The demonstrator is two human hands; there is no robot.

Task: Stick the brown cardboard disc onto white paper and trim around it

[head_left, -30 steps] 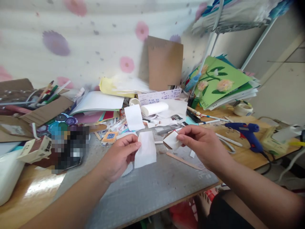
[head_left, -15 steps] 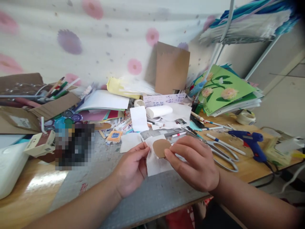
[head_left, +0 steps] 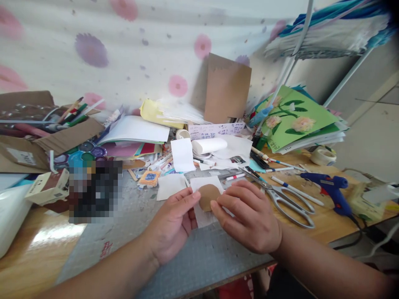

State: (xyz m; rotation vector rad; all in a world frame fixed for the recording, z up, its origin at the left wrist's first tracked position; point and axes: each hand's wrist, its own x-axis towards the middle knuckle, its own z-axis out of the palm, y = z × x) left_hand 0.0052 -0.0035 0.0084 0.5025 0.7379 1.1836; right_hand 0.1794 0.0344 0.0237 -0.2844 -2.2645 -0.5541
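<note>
A round brown cardboard disc [head_left: 209, 197] lies over a white paper square [head_left: 202, 219] between my two hands, above the grey mat. My left hand [head_left: 174, 220] pinches the left edge of the paper, its thumb reaching the disc's rim. At the disc's right side, my right hand [head_left: 249, 218] is closed, with thumb and forefinger on its lower right edge. Another white paper piece [head_left: 171, 186] lies on the mat just behind my left hand. Large silver scissors [head_left: 285, 202] rest to the right of my right hand.
A blue glue gun [head_left: 330, 187] stands on the right, near a roll of tape [head_left: 323, 156]. Behind are a white paper roll [head_left: 209, 145], pens and an upright cardboard sheet [head_left: 227, 89]. On the left are a small carton [head_left: 48, 191] and a box of tools [head_left: 21, 153].
The disc has come down and left over the paper and now faces me more fully. My left thumb has moved onto its edge, and the right hand has shifted slightly left.
</note>
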